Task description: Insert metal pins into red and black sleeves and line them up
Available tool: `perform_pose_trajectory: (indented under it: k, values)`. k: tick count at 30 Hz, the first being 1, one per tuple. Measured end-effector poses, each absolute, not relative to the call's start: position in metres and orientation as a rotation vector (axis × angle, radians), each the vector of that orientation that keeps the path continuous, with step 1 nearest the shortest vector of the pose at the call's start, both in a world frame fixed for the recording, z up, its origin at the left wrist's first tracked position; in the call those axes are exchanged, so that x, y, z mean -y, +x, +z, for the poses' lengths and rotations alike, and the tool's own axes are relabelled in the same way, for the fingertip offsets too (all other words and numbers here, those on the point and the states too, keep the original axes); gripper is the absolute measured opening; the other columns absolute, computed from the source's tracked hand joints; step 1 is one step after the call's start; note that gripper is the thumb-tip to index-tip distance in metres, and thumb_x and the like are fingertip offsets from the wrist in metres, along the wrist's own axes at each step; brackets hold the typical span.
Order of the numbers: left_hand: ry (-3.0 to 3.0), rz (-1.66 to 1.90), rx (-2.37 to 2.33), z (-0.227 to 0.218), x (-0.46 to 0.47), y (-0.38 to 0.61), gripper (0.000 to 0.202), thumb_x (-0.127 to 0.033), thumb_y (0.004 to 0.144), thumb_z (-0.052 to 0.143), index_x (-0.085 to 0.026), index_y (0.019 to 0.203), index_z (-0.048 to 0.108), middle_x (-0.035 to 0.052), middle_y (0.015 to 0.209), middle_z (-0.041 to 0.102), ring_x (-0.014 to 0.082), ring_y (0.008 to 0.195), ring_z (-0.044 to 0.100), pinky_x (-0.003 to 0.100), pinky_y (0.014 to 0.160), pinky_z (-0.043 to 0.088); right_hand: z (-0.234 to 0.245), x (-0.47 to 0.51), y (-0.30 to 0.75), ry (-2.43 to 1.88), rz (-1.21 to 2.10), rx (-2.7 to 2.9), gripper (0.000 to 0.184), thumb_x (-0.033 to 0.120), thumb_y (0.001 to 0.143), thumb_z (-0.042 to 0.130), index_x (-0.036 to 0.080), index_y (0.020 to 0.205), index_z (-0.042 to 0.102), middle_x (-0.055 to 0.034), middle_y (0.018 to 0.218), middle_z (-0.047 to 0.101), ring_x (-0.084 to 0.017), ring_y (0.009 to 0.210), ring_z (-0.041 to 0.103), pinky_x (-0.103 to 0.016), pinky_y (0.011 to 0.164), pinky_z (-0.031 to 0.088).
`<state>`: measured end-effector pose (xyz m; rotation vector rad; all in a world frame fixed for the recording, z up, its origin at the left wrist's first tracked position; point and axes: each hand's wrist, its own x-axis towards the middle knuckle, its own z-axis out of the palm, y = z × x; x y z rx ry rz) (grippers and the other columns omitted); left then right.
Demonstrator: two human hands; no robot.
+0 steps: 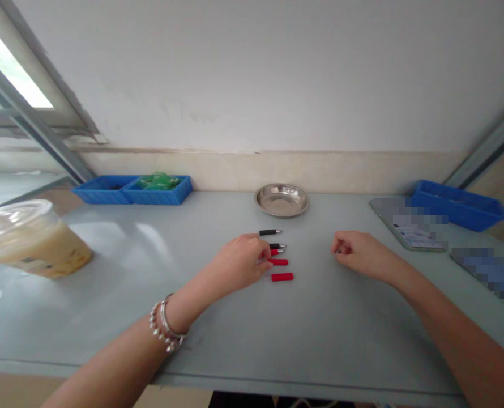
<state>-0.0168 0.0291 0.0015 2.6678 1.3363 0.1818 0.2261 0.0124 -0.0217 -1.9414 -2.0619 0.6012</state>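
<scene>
Several small pens lie in a row at the middle of the grey table (320, 328): a black pen (270, 232) farthest back, then another black one (276, 246), then a red pen (279, 262) and a second red pen (282, 277) nearest me. My left hand (239, 263), with bracelets at the wrist, rests on the table with its fingers curled and pinched on the end of the red pen in the row. My right hand (358, 253) lies to the right of the pens in a loose fist; something small may be in it.
A round steel dish (281, 200) stands behind the pens. Blue trays (133, 191) sit at the back left, one with green items; another blue tray (458, 205) is back right. A plastic cup with a pale drink (31, 241) lies at the left. Blurred flat items (413, 229) lie right.
</scene>
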Motion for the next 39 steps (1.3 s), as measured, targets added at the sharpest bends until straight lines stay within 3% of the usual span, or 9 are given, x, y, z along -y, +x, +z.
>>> perform_pose_trajectory:
  k: [7, 11, 22, 29, 39]
  values:
    - [2.643, 0.149, -1.381, 0.005, -0.030, -0.015, 0.022, -0.035, 0.079, 0.044, -0.020, 0.083, 0.060, 0.0043, 0.084, 0.058, 0.0141, 0.074, 0.054, 0.026, 0.066, 0.041, -0.021, -0.013, 0.224, -2.095, 0.589, 2.118, 0.014, 0.014, 0.065, 0.043, 0.015, 0.075, 0.054, -0.0024, 0.066, 0.057, -0.008, 0.056, 0.046, -0.017, 0.052, 0.030]
    - [2.660, 0.154, -1.500, 0.006, -0.032, -0.015, 0.020, -0.026, 0.079, 0.043, -0.020, 0.091, 0.058, 0.0045, 0.088, 0.056, 0.0134, 0.075, 0.054, 0.025, 0.066, 0.041, -0.020, -0.013, 0.225, -2.087, 0.580, 2.115, 0.012, 0.018, 0.067, 0.045, 0.016, 0.076, 0.053, -0.0015, 0.063, 0.055, -0.007, 0.054, 0.046, -0.018, 0.051, 0.029]
    - [2.706, -0.051, -1.585, 0.000, -0.033, -0.013, 0.020, -0.028, 0.079, 0.044, -0.020, 0.088, 0.059, 0.0046, 0.089, 0.055, 0.0165, 0.078, 0.056, 0.026, 0.066, 0.043, -0.013, -0.011, 0.224, -2.009, 0.411, 1.905, 0.020, 0.035, 0.073, 0.047, 0.017, 0.073, 0.054, 0.0024, 0.051, 0.049, -0.005, 0.046, 0.039, -0.016, 0.048, 0.025]
    - [2.803, 0.268, -1.493, -0.002, -0.024, -0.005, 0.025, -0.031, 0.083, 0.037, -0.019, 0.096, 0.055, 0.0042, 0.089, 0.058, 0.0144, 0.075, 0.056, 0.027, 0.066, 0.045, -0.015, -0.004, 0.202, -1.595, 0.711, 1.981, 0.040, 0.051, 0.079, 0.035, 0.016, 0.079, 0.053, 0.0021, 0.054, 0.045, -0.005, 0.050, 0.039, -0.016, 0.049, 0.028]
    - [2.939, 0.600, -1.197, -0.011, -0.018, -0.004, 0.022, -0.026, 0.084, 0.039, -0.018, 0.092, 0.057, 0.0024, 0.077, 0.059, 0.0117, 0.072, 0.056, 0.023, 0.064, 0.045, -0.021, -0.003, 0.190, -1.467, 0.816, 2.046, 0.041, 0.044, 0.083, 0.030, 0.012, 0.067, 0.051, 0.0008, 0.055, 0.046, -0.005, 0.053, 0.041, -0.016, 0.053, 0.030]
